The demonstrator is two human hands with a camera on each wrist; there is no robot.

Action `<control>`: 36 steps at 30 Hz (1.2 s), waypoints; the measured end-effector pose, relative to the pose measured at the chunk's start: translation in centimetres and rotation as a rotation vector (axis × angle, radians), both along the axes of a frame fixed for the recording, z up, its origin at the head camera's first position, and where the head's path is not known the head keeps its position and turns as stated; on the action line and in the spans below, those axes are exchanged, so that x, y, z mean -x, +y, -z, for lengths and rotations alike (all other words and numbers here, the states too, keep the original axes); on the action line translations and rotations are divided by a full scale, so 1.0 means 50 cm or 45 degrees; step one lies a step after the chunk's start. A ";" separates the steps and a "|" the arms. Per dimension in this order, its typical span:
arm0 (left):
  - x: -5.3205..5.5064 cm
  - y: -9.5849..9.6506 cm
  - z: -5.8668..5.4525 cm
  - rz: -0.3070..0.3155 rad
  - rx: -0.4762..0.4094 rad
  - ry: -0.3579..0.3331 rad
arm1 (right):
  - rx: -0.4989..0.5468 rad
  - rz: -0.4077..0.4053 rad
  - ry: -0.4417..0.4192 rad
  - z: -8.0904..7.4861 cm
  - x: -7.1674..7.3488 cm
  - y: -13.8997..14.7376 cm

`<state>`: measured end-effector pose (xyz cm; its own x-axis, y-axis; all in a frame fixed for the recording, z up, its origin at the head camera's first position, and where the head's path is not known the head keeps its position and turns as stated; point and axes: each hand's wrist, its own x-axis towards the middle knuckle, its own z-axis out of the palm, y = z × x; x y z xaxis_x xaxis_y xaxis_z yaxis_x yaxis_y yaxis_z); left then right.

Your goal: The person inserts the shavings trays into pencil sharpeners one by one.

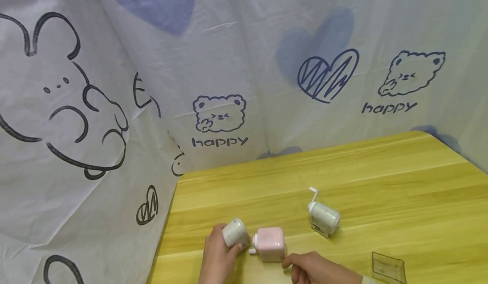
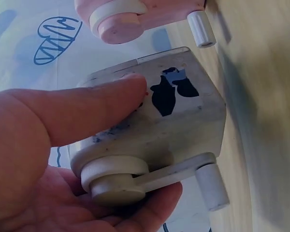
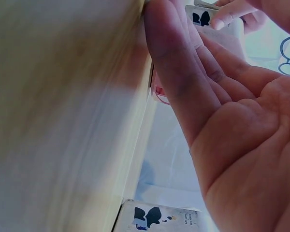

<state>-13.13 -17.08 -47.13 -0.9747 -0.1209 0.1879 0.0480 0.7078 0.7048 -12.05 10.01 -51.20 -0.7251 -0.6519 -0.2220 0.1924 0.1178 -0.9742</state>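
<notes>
My left hand [image 1: 219,254] grips a white hand-crank pencil sharpener [image 1: 234,232], thumb along its side. In the left wrist view, the sharpener's crank [image 2: 179,171] and a dark figure sticker [image 2: 164,94] show. Just right of it, a pink crank pencil sharpener [image 1: 271,245] sits on the table with its crank toward the left. My right hand [image 1: 313,268] is at the pink sharpener's near right corner, index fingertip right at its edge. In the right wrist view, that hand's fingers [image 3: 181,77] stretch out loosely, holding nothing.
A second white crank sharpener [image 1: 325,219] stands farther back to the right, its crank pointing up. At the front right lies a clear smoky plastic drawer [image 1: 389,268]. The yellow wood-grain table [image 1: 244,190] meets a printed white cloth [image 1: 267,63] behind and at left.
</notes>
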 end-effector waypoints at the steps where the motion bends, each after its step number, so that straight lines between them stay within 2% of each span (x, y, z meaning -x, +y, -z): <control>1: 0.000 0.000 0.000 0.004 -0.001 -0.010 | 0.000 -0.026 0.037 0.001 0.001 0.001; 5: 0.000 -0.002 0.003 0.024 0.004 -0.027 | 0.017 -0.113 0.156 0.003 0.006 0.005; 13: 0.001 -0.004 0.011 0.066 0.014 -0.054 | 0.026 -0.162 0.249 0.007 0.006 0.008; 18: 0.002 -0.004 0.011 0.080 0.033 -0.082 | -0.082 -0.294 0.665 0.015 0.016 0.017; 20: 0.002 -0.003 0.010 0.080 0.036 -0.096 | -0.118 -0.326 0.831 0.057 0.033 0.024; 22: 0.003 -0.003 0.010 0.083 0.039 -0.103 | -0.130 -0.340 0.890 0.076 0.041 0.027; 24: 0.003 -0.004 0.009 0.087 0.043 -0.108 | -0.127 -0.349 0.917 0.085 0.044 0.028; 25: 0.002 -0.004 0.009 0.091 0.044 -0.113 | -0.123 -0.351 0.922 0.080 0.043 0.028; 27: 0.001 -0.004 0.009 0.098 0.043 -0.132 | -0.133 -0.346 0.931 0.039 0.029 0.025; 29: -0.002 -0.004 0.007 0.096 0.041 -0.161 | -0.153 -0.324 0.927 0.016 0.021 0.023; 33: -0.006 -0.003 0.001 0.066 0.021 -0.245 | -0.222 -0.212 0.889 -0.007 0.014 0.025; 36: -0.007 0.000 -0.005 0.049 0.006 -0.286 | -0.252 -0.057 0.872 -0.016 0.016 0.033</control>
